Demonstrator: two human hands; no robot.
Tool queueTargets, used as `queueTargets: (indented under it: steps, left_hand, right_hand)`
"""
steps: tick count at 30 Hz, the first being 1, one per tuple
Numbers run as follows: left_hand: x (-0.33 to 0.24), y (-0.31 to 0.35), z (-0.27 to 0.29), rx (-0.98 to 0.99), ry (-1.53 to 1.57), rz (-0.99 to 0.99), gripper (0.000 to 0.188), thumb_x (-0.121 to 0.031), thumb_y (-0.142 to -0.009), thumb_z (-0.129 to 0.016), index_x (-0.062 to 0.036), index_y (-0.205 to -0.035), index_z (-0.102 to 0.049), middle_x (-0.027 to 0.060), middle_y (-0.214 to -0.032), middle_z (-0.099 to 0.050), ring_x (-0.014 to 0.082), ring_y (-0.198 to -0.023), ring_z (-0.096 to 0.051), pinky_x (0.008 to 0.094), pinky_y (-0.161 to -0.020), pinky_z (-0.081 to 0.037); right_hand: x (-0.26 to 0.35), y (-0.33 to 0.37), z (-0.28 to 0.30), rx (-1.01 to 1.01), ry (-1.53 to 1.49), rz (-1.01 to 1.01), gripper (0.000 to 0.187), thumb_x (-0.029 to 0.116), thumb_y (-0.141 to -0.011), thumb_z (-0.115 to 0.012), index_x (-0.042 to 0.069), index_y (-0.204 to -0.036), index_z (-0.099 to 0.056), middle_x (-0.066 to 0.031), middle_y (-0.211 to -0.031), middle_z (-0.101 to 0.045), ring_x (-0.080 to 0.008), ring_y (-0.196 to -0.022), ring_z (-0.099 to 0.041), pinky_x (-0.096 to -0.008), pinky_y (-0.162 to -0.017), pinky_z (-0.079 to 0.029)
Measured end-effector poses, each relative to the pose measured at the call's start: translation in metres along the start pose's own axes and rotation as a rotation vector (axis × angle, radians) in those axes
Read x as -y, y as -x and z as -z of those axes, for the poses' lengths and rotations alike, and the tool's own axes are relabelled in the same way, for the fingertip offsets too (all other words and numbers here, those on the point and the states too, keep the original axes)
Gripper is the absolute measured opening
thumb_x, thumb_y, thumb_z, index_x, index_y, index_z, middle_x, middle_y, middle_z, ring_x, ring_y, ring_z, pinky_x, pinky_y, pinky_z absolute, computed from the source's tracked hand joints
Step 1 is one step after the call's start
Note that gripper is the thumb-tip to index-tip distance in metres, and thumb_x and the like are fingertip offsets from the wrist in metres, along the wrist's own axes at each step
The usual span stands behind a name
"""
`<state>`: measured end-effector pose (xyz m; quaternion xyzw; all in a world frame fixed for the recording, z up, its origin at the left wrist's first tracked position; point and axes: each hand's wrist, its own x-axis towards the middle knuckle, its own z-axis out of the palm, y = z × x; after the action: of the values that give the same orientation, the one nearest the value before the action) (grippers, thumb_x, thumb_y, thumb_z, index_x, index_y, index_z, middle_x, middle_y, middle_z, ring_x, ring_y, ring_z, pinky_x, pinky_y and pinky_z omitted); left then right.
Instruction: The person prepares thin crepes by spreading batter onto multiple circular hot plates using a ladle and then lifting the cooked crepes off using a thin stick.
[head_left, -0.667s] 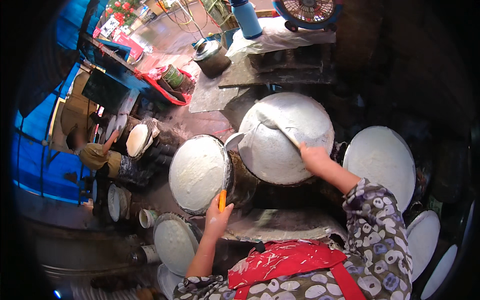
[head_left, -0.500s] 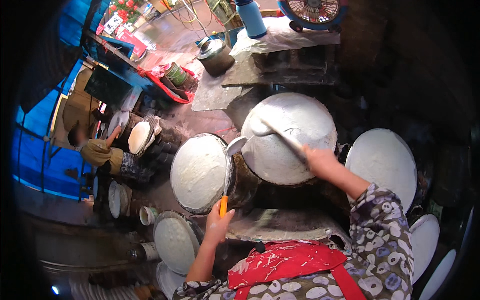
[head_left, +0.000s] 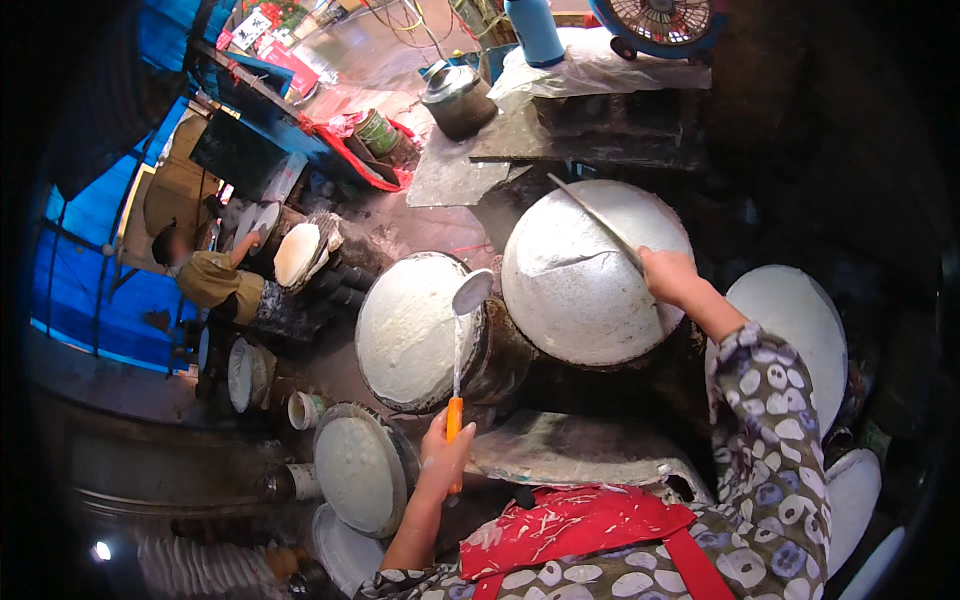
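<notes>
blue sheeting [head_left: 88, 325], left | reddish floor [head_left: 430, 228] | grey slab table [head_left: 455, 172] | sunlit ground [head_left: 378, 55], upper left

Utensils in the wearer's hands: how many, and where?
2. An orange-handled ladle in the left hand, and a thin flat spreader in the right hand, across the round white-coated griddle. No other shows in either hand.

The left grip [head_left: 444, 458] is curled tight, thumb [head_left: 466, 436] along its right side, left forearm [head_left: 414, 530] below it. Up and right of that grip, the right grip [head_left: 666, 274] is clenched, right forearm [head_left: 716, 312] slanting down rightward from it.
</notes>
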<state>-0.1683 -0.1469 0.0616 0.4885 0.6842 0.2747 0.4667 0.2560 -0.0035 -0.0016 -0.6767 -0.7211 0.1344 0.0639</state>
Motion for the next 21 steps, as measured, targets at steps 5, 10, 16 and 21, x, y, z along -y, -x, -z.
queueTargets:
  steps: [5,10,16,21]
  left_hand:
    - [-0.002,-0.012,0.001,0.04,0.083,0.035,0.052,-0.016,-0.083,-0.065,0.0001,-0.129,-0.043,0.0008,-0.084,-0.053,0.0077,-0.067,-0.048,0.0227,-0.061,-0.042]
    - [-0.024,-0.038,-0.004,0.106,0.081,0.025,0.055,-0.016,-0.084,-0.063,-0.0049,-0.132,-0.04,-0.0037,-0.064,-0.043,0.005,-0.045,-0.037,0.0207,-0.041,-0.032]
    - [0.003,-0.032,-0.009,0.184,-0.433,-0.317,0.056,-0.024,-0.084,-0.062,-0.0017,-0.13,-0.039,0.026,-0.102,-0.059,0.0367,-0.09,-0.062,0.0375,-0.079,-0.047]
    - [0.028,0.004,-0.014,0.381,-0.294,-0.297,0.054,-0.021,-0.086,-0.06,-0.001,-0.131,-0.039,0.0156,-0.108,-0.059,0.0218,-0.097,-0.058,0.0306,-0.084,-0.043]
  right_hand:
    - [0.026,0.02,0.004,0.192,0.066,0.279,0.023,0.006,-0.079,-0.047,0.001,-0.101,-0.053,-0.0171,-0.073,-0.063,-0.0357,-0.072,-0.062,-0.0441,-0.062,-0.048]
    - [0.031,0.099,0.023,0.28,0.118,0.339,0.029,0.008,-0.079,-0.049,0.002,-0.108,-0.052,-0.0162,-0.075,-0.062,-0.0343,-0.069,-0.062,-0.0431,-0.058,-0.048]
    - [0.029,0.194,0.017,0.258,0.065,0.135,0.035,0.014,-0.083,-0.05,0.005,-0.117,-0.049,-0.015,-0.079,-0.062,-0.034,-0.068,-0.061,-0.0444,-0.057,-0.047]
    - [0.041,0.29,-0.03,0.04,-0.049,-0.147,0.035,0.02,-0.088,-0.05,0.005,-0.119,-0.05,-0.017,-0.084,-0.063,-0.0362,-0.072,-0.06,-0.0463,-0.06,-0.047]
